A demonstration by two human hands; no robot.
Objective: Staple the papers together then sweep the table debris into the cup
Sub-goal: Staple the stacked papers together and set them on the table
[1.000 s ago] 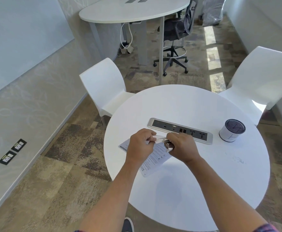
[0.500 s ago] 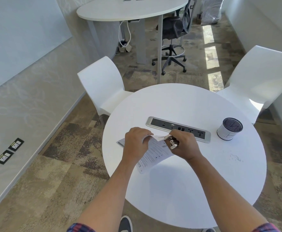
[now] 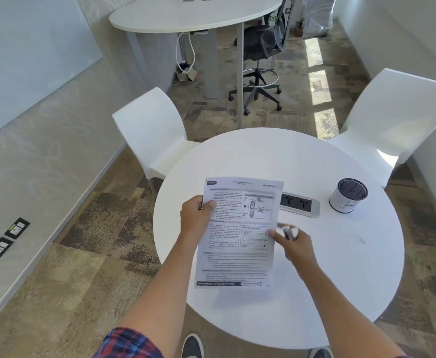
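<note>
My left hand (image 3: 196, 218) grips the printed papers (image 3: 240, 233) by their left edge and holds them up off the round white table (image 3: 341, 280), printed side facing me. My right hand (image 3: 293, 244) is just right of the papers, blurred, with a small stapler (image 3: 289, 232) held in its fingers. A white cup (image 3: 347, 198) with a dark top stands at the table's right side. Small pale debris (image 3: 357, 239) lies scattered on the table below the cup.
A grey power strip (image 3: 300, 204) is set into the table, partly hidden behind the papers. White chairs stand at the far left (image 3: 152, 133) and far right (image 3: 392, 120) of the table. A second table and an office chair are further back.
The papers, earlier lying on the table under both hands, are now lifted upright by my left hand. My right hand with the stapler has come off the papers and moved right.
</note>
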